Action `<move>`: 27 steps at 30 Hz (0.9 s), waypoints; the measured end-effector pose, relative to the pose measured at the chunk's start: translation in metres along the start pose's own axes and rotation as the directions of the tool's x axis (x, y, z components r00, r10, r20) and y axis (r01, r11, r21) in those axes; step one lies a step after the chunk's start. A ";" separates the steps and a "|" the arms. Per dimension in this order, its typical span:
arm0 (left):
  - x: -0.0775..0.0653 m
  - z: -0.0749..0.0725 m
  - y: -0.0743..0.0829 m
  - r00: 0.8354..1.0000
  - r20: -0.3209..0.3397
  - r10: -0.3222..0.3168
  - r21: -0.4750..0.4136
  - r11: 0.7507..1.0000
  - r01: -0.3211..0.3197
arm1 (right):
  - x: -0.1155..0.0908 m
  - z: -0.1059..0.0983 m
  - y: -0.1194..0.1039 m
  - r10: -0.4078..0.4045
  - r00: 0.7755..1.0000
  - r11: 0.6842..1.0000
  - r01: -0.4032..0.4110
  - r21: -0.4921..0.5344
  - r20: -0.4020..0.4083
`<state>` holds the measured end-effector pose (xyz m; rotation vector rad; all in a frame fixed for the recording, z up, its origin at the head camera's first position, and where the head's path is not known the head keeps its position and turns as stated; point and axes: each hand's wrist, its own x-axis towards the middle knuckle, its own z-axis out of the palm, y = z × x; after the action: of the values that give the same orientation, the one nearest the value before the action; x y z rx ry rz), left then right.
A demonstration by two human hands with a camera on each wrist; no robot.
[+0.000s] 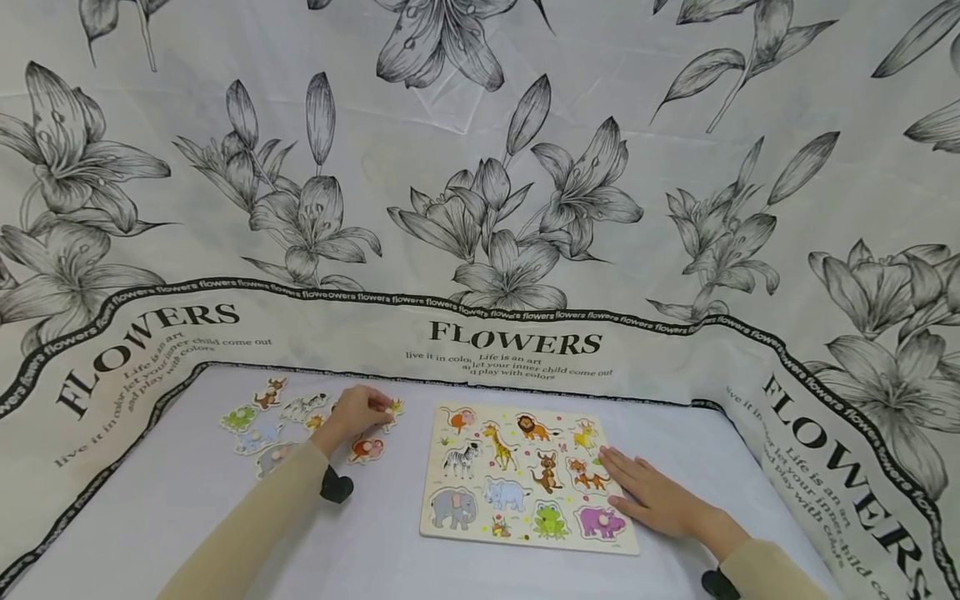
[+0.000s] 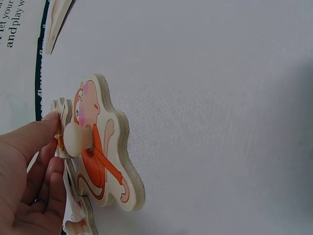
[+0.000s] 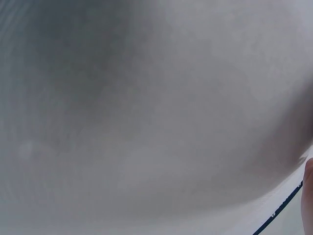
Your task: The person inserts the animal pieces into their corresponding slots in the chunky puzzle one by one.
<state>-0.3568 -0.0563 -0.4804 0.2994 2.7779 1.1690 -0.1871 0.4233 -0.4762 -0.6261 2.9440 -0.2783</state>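
Observation:
My left hand (image 1: pixel 362 412) pinches a small yellow animal puzzle piece (image 1: pixel 394 407) between thumb and fingers, left of the board. In the left wrist view, the hand (image 2: pixel 34 171) partly covers this piece (image 2: pixel 63 115). A red-orange monkey piece (image 2: pixel 98 161) with a round knob lies just beside the fingertips. The wooden animal puzzle board (image 1: pixel 480 421) lies flat, printed with a lion, giraffe, zebra and others; a purple hippo piece (image 1: pixel 600 522) with a knob sits in it. My right hand (image 1: pixel 660 498) rests with straight fingers on the board's right edge.
Left of the board lie several loose pieces: a kangaroo (image 1: pixel 270 392), a green frog (image 1: pixel 239 418), a zebra (image 1: pixel 305 407), a light-blue animal (image 1: pixel 257 438) and a grey elephant (image 1: pixel 273 458). A white cloth (image 1: pixel 360 533) with a flower-print border covers the table. The right wrist view shows mostly blurred pale surface.

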 end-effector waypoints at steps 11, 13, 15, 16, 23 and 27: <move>-0.003 0.001 0.001 1.000 -0.023 0.013 0.021 1.000 -0.012 | -0.001 0.001 -0.001 -0.007 1.000 1.000 0.007 0.004 -0.016; -0.003 0.001 0.000 0.999 -0.028 0.020 0.023 1.000 -0.020 | -0.001 0.000 -0.001 -0.006 1.000 1.000 0.006 0.002 -0.014; -0.003 0.001 0.000 0.999 -0.034 0.030 0.029 0.999 -0.029 | -0.001 0.000 -0.002 -0.001 1.000 1.000 0.001 0.005 -0.009; -0.003 0.001 0.000 0.999 -0.038 0.028 0.026 0.999 -0.027 | -0.001 0.000 -0.002 0.000 1.000 1.000 0.000 0.003 -0.006; -0.007 0.002 0.000 0.995 -0.093 0.048 0.051 0.998 -0.044 | 0.000 -0.002 -0.004 0.014 1.000 1.000 -0.014 0.003 0.017; -0.010 0.004 0.005 0.989 -0.141 0.047 0.063 0.997 -0.039 | 0.000 -0.003 -0.004 0.015 1.000 1.000 -0.015 0.014 0.016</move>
<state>-0.3453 -0.0524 -0.4790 0.2937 2.9488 1.1607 -0.1863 0.4205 -0.4731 -0.6019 2.9275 -0.2916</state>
